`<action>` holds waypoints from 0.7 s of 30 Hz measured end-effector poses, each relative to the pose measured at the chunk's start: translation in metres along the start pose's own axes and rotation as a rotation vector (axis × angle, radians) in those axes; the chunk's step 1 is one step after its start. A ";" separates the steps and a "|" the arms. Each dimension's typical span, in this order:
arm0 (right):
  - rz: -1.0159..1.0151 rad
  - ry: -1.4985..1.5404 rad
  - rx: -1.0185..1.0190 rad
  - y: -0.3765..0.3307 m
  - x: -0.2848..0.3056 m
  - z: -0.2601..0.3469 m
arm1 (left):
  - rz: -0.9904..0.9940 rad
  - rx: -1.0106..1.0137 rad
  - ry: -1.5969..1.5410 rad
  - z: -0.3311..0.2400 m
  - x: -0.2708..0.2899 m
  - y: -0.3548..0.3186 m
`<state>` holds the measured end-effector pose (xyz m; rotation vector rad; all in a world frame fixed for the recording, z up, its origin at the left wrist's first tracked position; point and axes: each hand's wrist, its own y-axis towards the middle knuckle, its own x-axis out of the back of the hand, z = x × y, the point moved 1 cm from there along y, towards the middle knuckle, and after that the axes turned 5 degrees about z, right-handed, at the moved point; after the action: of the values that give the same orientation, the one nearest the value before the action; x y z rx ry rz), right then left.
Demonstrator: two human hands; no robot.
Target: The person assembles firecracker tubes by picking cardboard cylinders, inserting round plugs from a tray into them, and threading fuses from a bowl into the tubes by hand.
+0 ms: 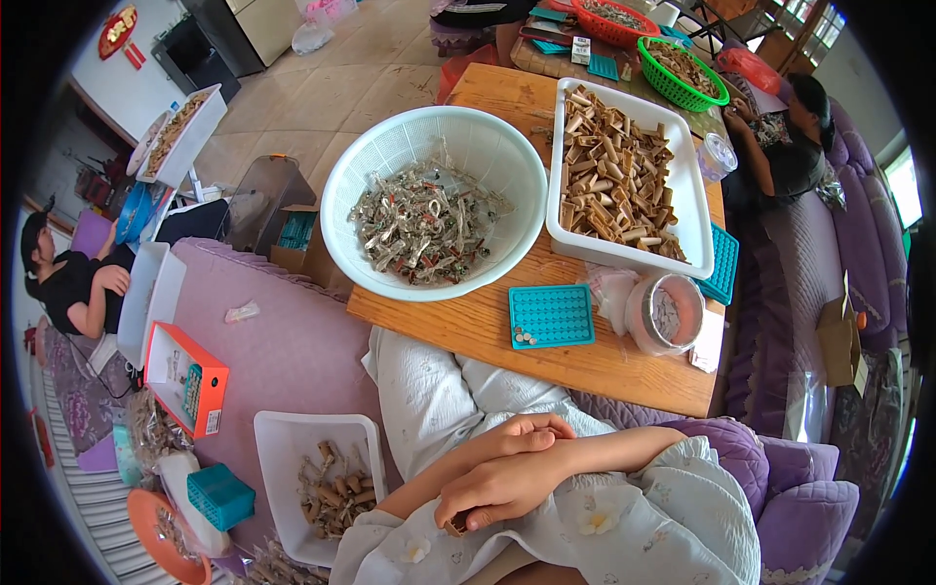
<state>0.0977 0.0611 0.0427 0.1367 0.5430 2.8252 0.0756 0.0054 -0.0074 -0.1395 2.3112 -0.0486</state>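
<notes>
I see only one head-worn fisheye view, looking steeply down past my lap onto the wooden table [585,361] close ahead, edges curving outward.

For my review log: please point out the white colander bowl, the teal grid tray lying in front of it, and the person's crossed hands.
white colander bowl [390,156]: head view, bare inner wall.
teal grid tray [552,314]: head view, centre of grid.
left hand [507,485] and right hand [522,434]: head view, backs, resting on the lap.

Open orange rectangular cardboard box [187,378] with white inside, on purple couch at left; brown cardboard carton [292,240] on floor beside worktop [604,361]
</notes>
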 end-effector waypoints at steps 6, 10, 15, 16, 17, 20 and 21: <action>-0.057 -0.024 0.014 0.002 -0.003 0.001 | 0.007 -0.071 -0.004 0.008 0.001 0.002; 0.033 0.012 -0.016 0.003 -0.004 -0.001 | -0.019 -0.098 -0.068 0.010 -0.001 0.003; 0.046 -0.007 0.003 0.005 -0.006 -0.001 | -0.022 -0.082 -0.164 0.016 -0.001 0.003; 0.051 0.003 0.001 0.006 -0.006 0.000 | -0.006 -0.075 -0.175 0.018 0.000 0.003; 0.056 0.013 -0.002 0.006 -0.006 0.000 | 0.009 -0.069 -0.185 0.018 0.000 0.003; 0.075 0.018 -0.015 0.005 -0.008 -0.001 | -0.013 -0.069 -0.180 0.017 -0.003 0.003; 0.073 0.017 -0.016 0.005 -0.009 -0.001 | -0.012 -0.068 -0.180 0.018 -0.003 0.003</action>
<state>0.1048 0.0541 0.0427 0.1317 0.5296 2.9037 0.0904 0.0092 -0.0174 -0.1847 2.1332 0.0356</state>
